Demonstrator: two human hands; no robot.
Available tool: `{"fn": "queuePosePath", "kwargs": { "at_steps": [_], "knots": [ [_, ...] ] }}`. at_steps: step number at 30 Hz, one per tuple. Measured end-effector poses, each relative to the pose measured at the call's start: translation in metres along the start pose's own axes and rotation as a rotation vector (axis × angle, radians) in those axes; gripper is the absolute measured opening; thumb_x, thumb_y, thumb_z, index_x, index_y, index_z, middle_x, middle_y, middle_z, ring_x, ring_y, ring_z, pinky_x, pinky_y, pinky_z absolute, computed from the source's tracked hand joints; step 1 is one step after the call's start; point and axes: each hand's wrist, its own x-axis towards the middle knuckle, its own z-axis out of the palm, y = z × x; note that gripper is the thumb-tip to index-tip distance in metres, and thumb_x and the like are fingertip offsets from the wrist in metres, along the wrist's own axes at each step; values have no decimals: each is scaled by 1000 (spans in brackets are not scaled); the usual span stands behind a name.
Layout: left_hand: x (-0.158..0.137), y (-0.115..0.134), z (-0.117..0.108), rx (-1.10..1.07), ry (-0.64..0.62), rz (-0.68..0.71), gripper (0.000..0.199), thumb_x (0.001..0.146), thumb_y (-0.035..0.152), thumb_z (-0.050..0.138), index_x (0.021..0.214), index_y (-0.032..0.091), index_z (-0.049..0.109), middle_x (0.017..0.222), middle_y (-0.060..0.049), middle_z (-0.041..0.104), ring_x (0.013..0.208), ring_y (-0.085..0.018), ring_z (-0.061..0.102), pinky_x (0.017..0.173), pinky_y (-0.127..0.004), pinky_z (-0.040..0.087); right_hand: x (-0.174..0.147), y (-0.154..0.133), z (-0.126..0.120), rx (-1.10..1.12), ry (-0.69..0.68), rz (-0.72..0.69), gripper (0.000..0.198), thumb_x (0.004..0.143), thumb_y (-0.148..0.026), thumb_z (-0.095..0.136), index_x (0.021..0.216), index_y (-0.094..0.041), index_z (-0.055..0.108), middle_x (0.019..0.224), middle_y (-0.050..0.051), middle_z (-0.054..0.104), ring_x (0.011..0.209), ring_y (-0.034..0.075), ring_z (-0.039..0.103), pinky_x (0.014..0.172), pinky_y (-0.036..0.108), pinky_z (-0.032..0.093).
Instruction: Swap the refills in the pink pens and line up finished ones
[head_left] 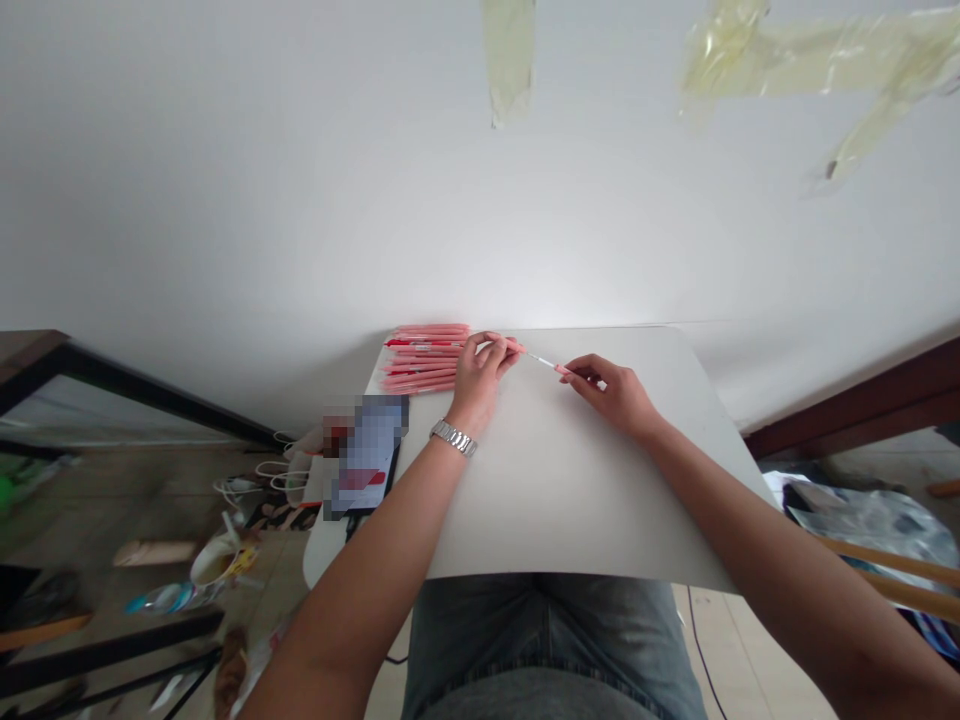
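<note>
Over the table, my left hand, with a metal-band watch on its wrist, pinches one pink end of a slim pink pen. A thin, whitish refill-like rod runs from there to a short pink piece, which the fingertips of my right hand grip. Whether the rod is joined to both pink parts is too small to tell. Beside my left hand lies a row of similar pink pens, some seemingly in clear wrapping, with red marks among them. My left hand covers their right ends.
The white table stands against the wall. A phone, partly blurred out, lies at its left edge. White cables, a cup and a bottle are on the left; plastic bags are at right.
</note>
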Motion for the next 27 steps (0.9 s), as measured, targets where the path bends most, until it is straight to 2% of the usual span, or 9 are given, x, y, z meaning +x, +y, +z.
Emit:
{"fn": "queuePosePath", "kwargs": {
  "at_steps": [16, 27],
  "knots": [
    [-9, 6, 8, 20, -117, -12, 33, 91, 46, 73, 101, 23, 52, 100, -5, 74, 106, -18, 73, 108, -46, 53, 0, -1, 0, -10, 10, -20, 31, 97, -52, 62, 107, -25, 71, 95, 5, 80, 78, 20, 69, 69, 33, 50],
    [-9, 6, 7, 51, -116, -20, 32, 90, 46, 73, 100, 23, 53, 102, -6, 75, 106, -18, 73, 107, -46, 54, 0, 3, 1, -32, 27, -27, 33, 96, -55, 61, 106, -26, 71, 93, 5, 80, 74, 20, 68, 67, 33, 51]
  ]
}}
